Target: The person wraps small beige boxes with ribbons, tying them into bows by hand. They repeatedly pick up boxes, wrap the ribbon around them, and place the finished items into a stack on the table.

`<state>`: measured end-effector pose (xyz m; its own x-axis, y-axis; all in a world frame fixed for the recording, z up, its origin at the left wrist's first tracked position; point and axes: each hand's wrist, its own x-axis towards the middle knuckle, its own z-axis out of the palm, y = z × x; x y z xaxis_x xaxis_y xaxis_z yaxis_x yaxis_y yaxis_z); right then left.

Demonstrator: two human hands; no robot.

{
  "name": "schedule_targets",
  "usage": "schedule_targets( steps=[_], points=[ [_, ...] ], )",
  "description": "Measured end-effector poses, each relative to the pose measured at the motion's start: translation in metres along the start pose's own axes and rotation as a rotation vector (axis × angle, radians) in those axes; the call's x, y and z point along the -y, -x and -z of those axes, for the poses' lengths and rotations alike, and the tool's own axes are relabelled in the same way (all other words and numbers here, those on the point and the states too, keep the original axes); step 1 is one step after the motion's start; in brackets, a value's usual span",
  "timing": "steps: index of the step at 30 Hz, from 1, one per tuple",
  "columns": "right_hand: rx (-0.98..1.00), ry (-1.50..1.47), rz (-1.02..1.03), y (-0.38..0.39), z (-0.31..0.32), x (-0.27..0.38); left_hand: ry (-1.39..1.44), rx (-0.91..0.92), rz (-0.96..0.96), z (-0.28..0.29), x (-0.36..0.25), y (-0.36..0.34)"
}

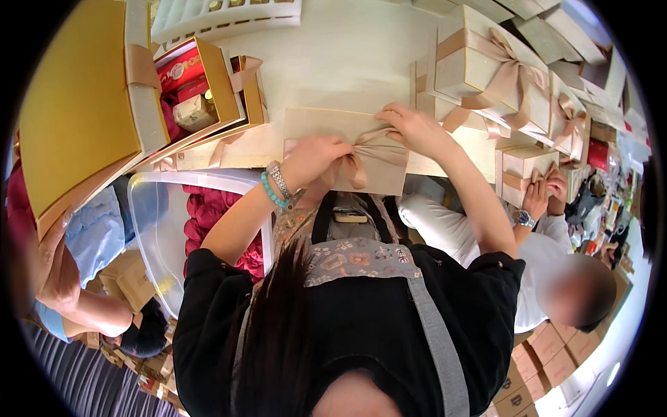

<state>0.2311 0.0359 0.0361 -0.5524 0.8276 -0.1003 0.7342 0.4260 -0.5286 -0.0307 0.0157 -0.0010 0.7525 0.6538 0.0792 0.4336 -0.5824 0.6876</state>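
In front of my body lies a cream gift box (313, 125) with a beige satin ribbon (372, 144) gathered into a bow at its middle. My left hand (316, 158) is closed, pinching the ribbon just left of the knot. A loop of the bow hangs below those fingertips toward me. On the other side, my right hand (415, 130) pinches the ribbon near the box's far right corner, fingers bent over it. Between my two hands the ribbon is creased and drawn out sideways.
At left, an open gold box (221, 73) holds red and cream packs. A clear plastic tub (161, 229) with dark red filler stands beneath. Ribboned cream boxes (462, 59) are stacked right. A white slotted tray (229, 19) sits far back. People work on both sides.
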Motion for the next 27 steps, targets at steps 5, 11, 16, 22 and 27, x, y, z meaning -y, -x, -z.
schedule_targets(
  steps=[5,11,16,22,27],
  points=[
    [0.116,0.385,-0.037,-0.035,0.027,-0.006,0.064,0.064,0.076,0.014,-0.006,-0.006],
    [-0.480,0.611,0.738,-0.081,0.045,0.082,0.289,-0.039,0.218,-0.011,0.004,-0.007],
    [-0.520,-0.253,0.856,-0.011,-0.003,0.180,0.565,0.070,0.208,0.007,-0.006,-0.012],
    [-0.206,-0.722,-0.539,0.085,-0.076,0.125,0.324,-0.059,0.313,-0.012,-0.006,-0.002],
    [-0.192,-1.016,-0.736,0.034,-0.105,0.116,0.427,-0.118,0.280,-0.017,0.001,-0.005]
  ],
)
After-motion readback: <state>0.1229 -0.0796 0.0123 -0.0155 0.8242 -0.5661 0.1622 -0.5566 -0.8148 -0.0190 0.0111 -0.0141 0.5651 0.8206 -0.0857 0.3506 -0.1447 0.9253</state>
